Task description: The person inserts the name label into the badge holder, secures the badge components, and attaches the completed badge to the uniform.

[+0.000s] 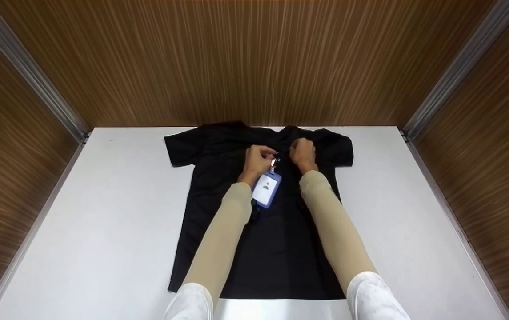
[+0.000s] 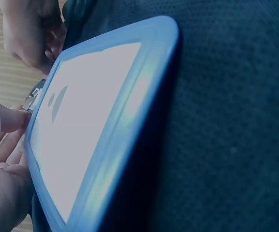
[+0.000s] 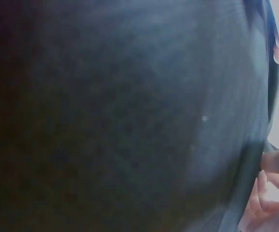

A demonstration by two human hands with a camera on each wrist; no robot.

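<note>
A black short-sleeved shirt [image 1: 281, 253] lies spread on the white table, its sleeves toward the back. My left hand [image 1: 256, 163] pinches the metal clip [image 1: 274, 163] of a blue-framed ID badge [image 1: 266, 189] over the shirt's upper chest. The badge hangs tilted from the clip, and the left wrist view shows its white card face close up. To the right, my right hand [image 1: 303, 153] pinches the shirt cloth below the collar. In the right wrist view, raised black cloth [image 3: 129, 116] fills most of the picture, with the right fingers [image 3: 270, 198] at its edge.
The white table [image 1: 103, 213] extends on both sides of the shirt. Wood-grain panels [image 1: 254, 62] stand at the back, left and right, with metal strips [image 1: 458, 66] in the corners. A small dark item [image 1: 254, 212], not clear in kind, shows beside the left forearm.
</note>
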